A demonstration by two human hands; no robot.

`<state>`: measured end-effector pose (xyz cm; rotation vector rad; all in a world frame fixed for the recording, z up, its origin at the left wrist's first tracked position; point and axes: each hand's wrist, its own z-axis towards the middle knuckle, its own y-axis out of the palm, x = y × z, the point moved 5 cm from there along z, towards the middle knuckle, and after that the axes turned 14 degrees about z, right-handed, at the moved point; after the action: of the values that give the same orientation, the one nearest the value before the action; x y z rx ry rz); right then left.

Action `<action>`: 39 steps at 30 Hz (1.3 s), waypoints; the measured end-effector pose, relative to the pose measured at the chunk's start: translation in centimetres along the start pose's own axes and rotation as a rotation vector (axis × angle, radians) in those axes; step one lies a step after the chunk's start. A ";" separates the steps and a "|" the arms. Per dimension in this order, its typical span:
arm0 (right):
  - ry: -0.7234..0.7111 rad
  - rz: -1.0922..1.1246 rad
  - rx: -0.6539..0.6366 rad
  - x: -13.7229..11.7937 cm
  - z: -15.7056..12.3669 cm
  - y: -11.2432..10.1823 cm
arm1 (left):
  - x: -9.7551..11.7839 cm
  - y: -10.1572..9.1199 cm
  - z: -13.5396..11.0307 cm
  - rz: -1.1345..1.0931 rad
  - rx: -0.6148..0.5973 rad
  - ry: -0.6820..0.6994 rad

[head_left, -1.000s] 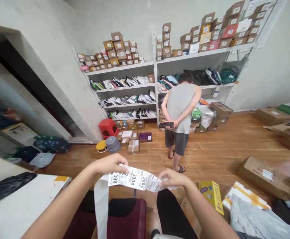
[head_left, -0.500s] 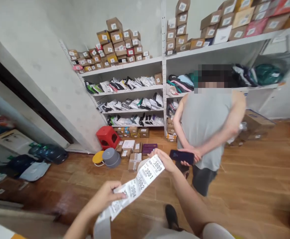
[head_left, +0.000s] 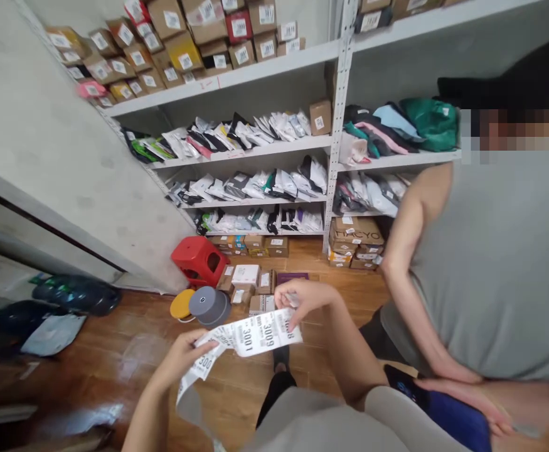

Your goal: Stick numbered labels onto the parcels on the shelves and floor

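A long white strip of printed labels (head_left: 255, 334) stretches between my two hands, showing numbers such as 3001 and 3009. My left hand (head_left: 187, 351) pinches the strip near its middle, thumb on top. From there the rest of the strip curls down towards my lap. My right hand (head_left: 309, 300) is closed on the strip's far end, its thumb over the last label. Both hands are held in the air above the wooden floor, in front of the shelves.
White metal shelves (head_left: 274, 141) hold labelled boxes and bagged parcels. Close on my right stands a person (head_left: 500, 263) with a phone (head_left: 453, 408). On the floor are a red stool (head_left: 199, 260), a grey bucket (head_left: 209, 306), several cartons (head_left: 246, 274) and large water bottles (head_left: 76, 294).
The view has moved nearer the shelves, and the other person now stands closer at the right. The strip is held more level, with a label ending in 8 now showing at my right hand.
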<state>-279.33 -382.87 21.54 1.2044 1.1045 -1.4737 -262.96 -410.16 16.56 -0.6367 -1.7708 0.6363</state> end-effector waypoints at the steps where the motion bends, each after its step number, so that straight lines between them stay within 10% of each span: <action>1: 0.062 -0.047 -0.051 1.0 1.2 -1.8 | -1.1 -2.0 2.4 0.011 -0.020 -0.001; 5: 0.265 -0.154 0.006 5.7 6.3 -8.9 | -2.4 -9.3 11.7 0.089 -0.104 0.016; 9: 0.312 -0.292 0.477 9.8 10.4 -14.4 | -0.2 -11.9 20.7 0.055 -0.237 0.093; 14: 0.537 0.425 0.459 17.4 14.9 -16.0 | 6.2 -8.5 30.9 -0.046 -0.288 0.197; 19: 0.055 1.314 0.614 19.5 17.4 -26.1 | 13.9 -3.3 39.0 0.040 -0.449 0.340; 23: -0.149 1.309 0.929 18.7 14.5 -39.7 | 16.5 -0.5 45.4 0.160 -0.425 0.281; 28: -0.306 0.955 0.934 14.5 9.3 -52.4 | 18.1 2.6 52.6 0.222 -0.292 0.138; 39: -0.309 0.788 1.035 12.0 3.4 -60.4 | 20.6 3.7 60.9 0.404 -0.233 0.086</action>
<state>-340.29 -376.03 15.68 1.7125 -0.4501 -1.4835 -326.39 -399.80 11.97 -1.1842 -1.6602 0.6648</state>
